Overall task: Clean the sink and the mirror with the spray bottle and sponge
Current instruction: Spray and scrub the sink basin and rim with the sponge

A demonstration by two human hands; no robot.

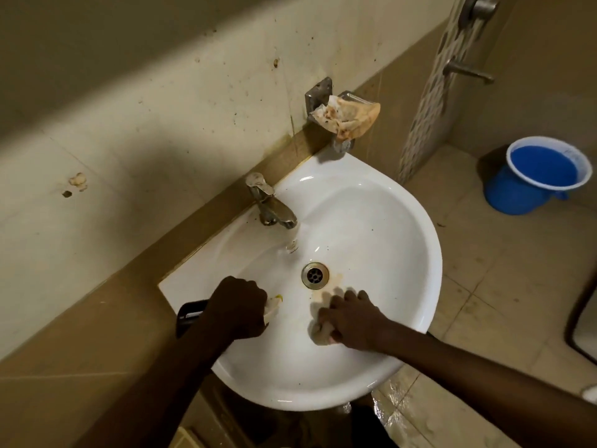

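Observation:
A white round sink (pixel 410 240) hangs on the tiled wall, with a metal drain (pixel 315 275) at its middle and a brownish stain beside the drain. My right hand (pixel 350 320) presses a pale sponge (pixel 319 334) against the basin's near slope, just below the stain. My left hand (pixel 237 307) is closed around a spray bottle (pixel 273 307) over the sink's left side; only its pale nozzle with a yellow tip shows past my fingers. Water runs from the tap (pixel 274 208). No mirror is in view.
A black object (pixel 189 315) sits on the sink's left edge behind my left wrist. A metal soap dish (pixel 342 116) with crumpled wrappers is fixed to the wall above the sink. A blue bucket (pixel 536 176) stands on the floor at right; the floor below the sink is wet.

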